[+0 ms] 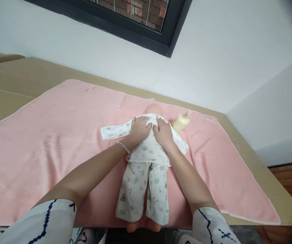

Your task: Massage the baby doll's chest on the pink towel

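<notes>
Just right of the center of the frame, a doll (149, 154) lies stretched out on its front, as far as can be judged, since no face shows; its bald head (154, 109) points toward the top of the frame and its bare feet (132, 226) toward the bottom edge. It wears a white printed shirt (146, 149) and matching trousers (135, 191), with one sleeve reaching out to the left and the other slanting down to the right. Both of the person's hands rest on the upper part of the shirt, just below the head: the left hand (141, 129) on the left shoulder area in the picture, the right hand (163, 131) on the right one, thumbs turned inward with a narrow strip of cloth between them. Neither hand is clenched; the fingers lie extended over the fabric and seem to grasp nothing. Doing this well probably calls for flat palms, light and equal pressure on both sides, and care not to drag or bunch the shirt. The doll's lower body lies between the forearms. A bottle (181, 122) of pale liquid lies beside the right hand, toward the upper right. Beneath everything, a pink blanket (85, 112) covers much of a wooden table (41, 73).
</notes>
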`<state>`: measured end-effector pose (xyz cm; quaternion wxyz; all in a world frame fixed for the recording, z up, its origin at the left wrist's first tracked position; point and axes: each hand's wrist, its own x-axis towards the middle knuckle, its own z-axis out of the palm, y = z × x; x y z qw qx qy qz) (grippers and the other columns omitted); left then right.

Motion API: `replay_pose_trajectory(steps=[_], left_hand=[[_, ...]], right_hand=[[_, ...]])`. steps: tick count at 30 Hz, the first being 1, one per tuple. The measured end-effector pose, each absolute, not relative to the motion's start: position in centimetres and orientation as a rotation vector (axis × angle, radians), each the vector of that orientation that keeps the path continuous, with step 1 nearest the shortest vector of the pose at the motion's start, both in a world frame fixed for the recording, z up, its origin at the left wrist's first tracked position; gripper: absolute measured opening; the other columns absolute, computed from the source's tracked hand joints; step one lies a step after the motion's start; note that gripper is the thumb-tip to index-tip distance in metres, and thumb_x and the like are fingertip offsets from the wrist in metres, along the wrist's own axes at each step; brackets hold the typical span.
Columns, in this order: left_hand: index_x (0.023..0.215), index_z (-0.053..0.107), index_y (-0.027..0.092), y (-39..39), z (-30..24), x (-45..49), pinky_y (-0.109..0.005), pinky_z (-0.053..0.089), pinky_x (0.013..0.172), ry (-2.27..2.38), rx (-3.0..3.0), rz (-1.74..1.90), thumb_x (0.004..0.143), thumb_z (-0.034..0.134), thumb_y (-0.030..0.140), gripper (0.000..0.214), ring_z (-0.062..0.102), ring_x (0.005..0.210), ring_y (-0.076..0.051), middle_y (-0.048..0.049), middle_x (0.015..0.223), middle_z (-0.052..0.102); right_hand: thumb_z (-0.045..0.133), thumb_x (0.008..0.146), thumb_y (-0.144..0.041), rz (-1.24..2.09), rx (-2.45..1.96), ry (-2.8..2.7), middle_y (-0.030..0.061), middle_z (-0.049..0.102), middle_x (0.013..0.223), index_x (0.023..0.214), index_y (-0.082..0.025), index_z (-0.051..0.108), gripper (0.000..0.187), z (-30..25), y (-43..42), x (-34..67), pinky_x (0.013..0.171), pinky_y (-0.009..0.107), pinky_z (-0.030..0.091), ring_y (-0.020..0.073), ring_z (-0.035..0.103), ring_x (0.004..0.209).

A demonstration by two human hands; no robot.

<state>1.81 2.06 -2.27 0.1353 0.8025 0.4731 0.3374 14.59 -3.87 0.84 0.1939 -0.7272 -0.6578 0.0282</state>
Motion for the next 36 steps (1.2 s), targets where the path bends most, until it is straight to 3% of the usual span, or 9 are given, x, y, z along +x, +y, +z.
replay_pose_trajectory(steps=[8, 12, 15, 19, 24, 28, 33, 36], left_hand=[[0.12, 0.065, 0.021, 2.2, -2.3, 1.8, -0.053, 0.031, 0.121, 1.374, 2.339, 0.953, 0.097, 0.043, 0.032, 0.034, 0.056, 0.131, -0.027, -0.0106, 0.136, 0.066], [0.124, 0.064, 0.019, 2.3, -2.3, 1.7, -0.053, 0.032, 0.121, 1.386, 2.366, 0.963, 0.097, 0.043, 0.032, 0.037, 0.056, 0.131, -0.027, -0.0116, 0.137, 0.065], [0.126, 0.064, 0.014, 2.3, -2.4, 1.6, -0.047, 0.036, 0.119, 1.31, 2.42, 1.025, 0.098, 0.039, 0.029, 0.04, 0.057, 0.129, -0.027, -0.0131, 0.135, 0.066], [0.123, 0.065, 0.015, 2.1, -2.5, 1.5, -0.041, 0.043, 0.114, 1.222, 2.397, 1.132, 0.099, 0.035, 0.026, 0.04, 0.059, 0.125, -0.024, -0.0114, 0.131, 0.068], [0.123, 0.064, 0.016, 2.0, -2.8, 1.4, -0.044, 0.04, 0.116, 1.258, 2.325, 1.221, 0.102, 0.033, 0.027, 0.039, 0.058, 0.126, -0.024, -0.012, 0.132, 0.067], [0.12, 0.065, 0.014, 2.3, -3.2, 1.5, -0.046, 0.041, 0.114, 1.209, 2.316, 1.268, 0.102, 0.033, 0.029, 0.039, 0.06, 0.124, -0.027, -0.0137, 0.128, 0.068], [0.117, 0.066, 0.013, 2.7, -3.5, 1.5, -0.047, 0.044, 0.11, 1.116, 2.282, 1.334, 0.102, 0.032, 0.032, 0.042, 0.062, 0.12, -0.029, -0.0159, 0.123, 0.07], [0.118, 0.066, 0.013, 2.7, -3.3, 1.4, -0.046, 0.045, 0.108, 1.075, 2.259, 1.342, 0.103, 0.029, 0.034, 0.045, 0.062, 0.118, -0.028, -0.0163, 0.122, 0.07]], right_hand=[[0.031, 0.101, -0.035, 0.096, -2.073, -1.819, 0.0141, 0.042, 0.16, 0.15, -0.014, 0.045, 0.055, 0.8, -4.0, 14.5, 0.125, 0.057, 0.017, 0.0304, 0.033, 0.151], [0.031, 0.102, -0.042, 0.106, -2.139, -1.811, 0.0185, 0.044, 0.158, 0.151, -0.013, 0.044, 0.058, 1.7, -4.5, 14.8, 0.121, 0.061, 0.023, 0.0352, 0.035, 0.149], [0.033, 0.102, -0.04, -0.015, -2.1, -1.832, 0.0218, 0.045, 0.155, 0.148, -0.009, 0.047, 0.057, 2.7, -5.1, 14.8, 0.121, 0.055, 0.027, 0.0356, 0.038, 0.147], [0.03, 0.1, -0.024, -0.153, -1.878, -1.903, 0.0148, 0.035, 0.163, 0.151, -0.01, 0.042, 0.054, 3.0, -5.4, 14.3, 0.125, 0.046, 0.023, 0.0273, 0.029, 0.153], [0.036, 0.1, -0.028, 0.044, -1.897, -1.922, 0.0158, 0.042, 0.159, 0.148, -0.01, 0.049, 0.052, 1.7, -4.9, 13.8, 0.125, 0.046, 0.023, 0.0277, 0.033, 0.151], [0.039, 0.099, -0.027, -0.041, -1.826, -1.811, 0.0152, 0.044, 0.159, 0.144, -0.01, 0.054, 0.05, 1.8, -4.9, 13.9, 0.125, 0.046, 0.025, 0.0273, 0.039, 0.148], [0.041, 0.099, -0.025, 0.004, -1.836, -1.892, 0.0171, 0.039, 0.161, 0.145, -0.011, 0.052, 0.05, 1.5, -4.6, 14.0, 0.125, 0.056, 0.02, 0.0317, 0.032, 0.152], [0.039, 0.099, -0.025, 0.077, -1.848, -1.889, 0.0172, 0.036, 0.162, 0.149, -0.01, 0.048, 0.053, 1.3, -4.5, 14.1, 0.125, 0.056, 0.02, 0.0315, 0.028, 0.154]])
